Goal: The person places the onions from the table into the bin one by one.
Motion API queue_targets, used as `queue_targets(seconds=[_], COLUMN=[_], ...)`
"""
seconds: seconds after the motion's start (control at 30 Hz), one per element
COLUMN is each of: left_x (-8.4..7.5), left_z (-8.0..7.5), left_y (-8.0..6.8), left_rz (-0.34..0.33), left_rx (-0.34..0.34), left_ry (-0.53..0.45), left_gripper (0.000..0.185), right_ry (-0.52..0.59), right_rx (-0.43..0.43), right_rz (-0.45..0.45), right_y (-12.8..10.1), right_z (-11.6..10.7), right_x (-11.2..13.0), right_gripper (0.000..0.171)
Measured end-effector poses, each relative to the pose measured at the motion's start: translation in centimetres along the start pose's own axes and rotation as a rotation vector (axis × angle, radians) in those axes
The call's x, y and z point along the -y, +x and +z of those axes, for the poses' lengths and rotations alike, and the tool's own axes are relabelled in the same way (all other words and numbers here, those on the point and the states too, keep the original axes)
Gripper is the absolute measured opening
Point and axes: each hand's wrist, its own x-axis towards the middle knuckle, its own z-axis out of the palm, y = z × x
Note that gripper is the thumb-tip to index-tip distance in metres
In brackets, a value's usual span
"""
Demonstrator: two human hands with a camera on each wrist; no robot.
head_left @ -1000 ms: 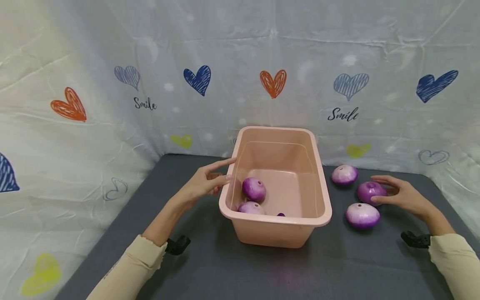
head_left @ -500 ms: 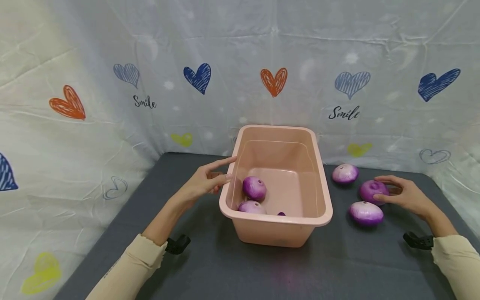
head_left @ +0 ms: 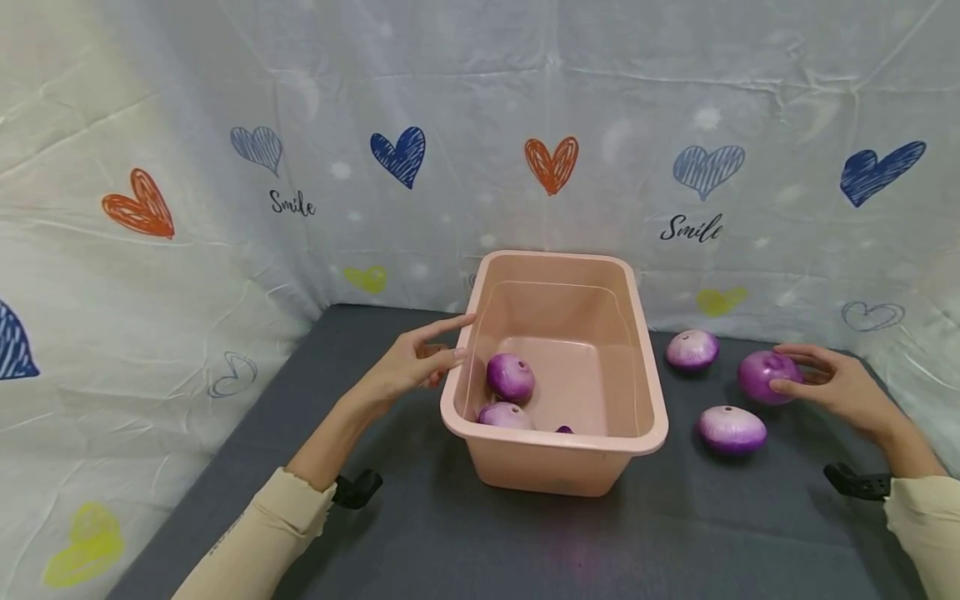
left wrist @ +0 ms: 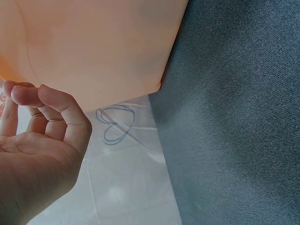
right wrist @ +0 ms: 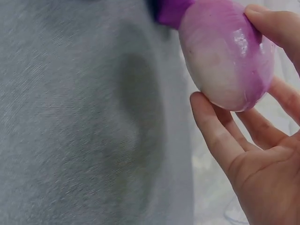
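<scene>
Heart-print sheet (head_left: pixel 480 108) walls in a dark grey counter (head_left: pixel 420 533), pink tub (head_left: pixel 555 462) dead centre.
Right of the tub, right hand (head_left: pixel 840 385) has its fingers (right wrist: pixel 220 136) curled round a purple onion (head_left: pixel 763 375), lifted clear of the counter; left hand (head_left: pixel 408 367), fingers relaxed and holding nothing, touches the tub's left rim.

a staged recording booth, not a lived-in room: a creased white sheet (head_left: pixel 480 108) printed with hearts and "smile" walls in a dark grey tabletop (head_left: pixel 420 533) beneath both hands.
</scene>
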Motion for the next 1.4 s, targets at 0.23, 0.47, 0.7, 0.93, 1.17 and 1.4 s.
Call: queue_targets(seconds=[0.23, 0.47, 0.7, 0.93, 1.17, 1.4], left_x=[0.1, -0.1, -0.3, -0.2, -0.1, -0.1], left_z=[0.0, 0.0, 0.0, 0.1, -0.1, -0.2], left_y=[-0.1, -0.1, -0.1, -0.2, -0.1, 0.1], left_rz=[0.008, 0.007, 0.001, -0.001, 0.008, 0.011], left_rx=[0.003, 0.002, -0.003, -0.001, -0.007, -0.013], left_ry=[-0.005, -0.005, -0.014, -0.019, -0.002, 0.016], left_gripper=[0.055, 0.055, 0.054, 0.054, 0.054, 0.053], right_ry=[0.095, 0.142, 0.245, 0.340, 0.294, 0.333], right_rx=[-0.046, -0.077, -0.072, -0.070, -0.078, -0.073], right_rz=[-0.020, 0.011, 0.001, -0.015, -0.054, -0.080], right_y=[0.1, 0.8, 1.6, 2.2, 2.8, 3.4], right_z=[-0.4, -0.3, 0.6, 1.7, 2.4, 3.1], right_x=[0.8, 2.7, 5.5, 8.5, 10.6, 12.6], right_gripper=[0.052, 0.054, 0.055, 0.054, 0.052, 0.054])
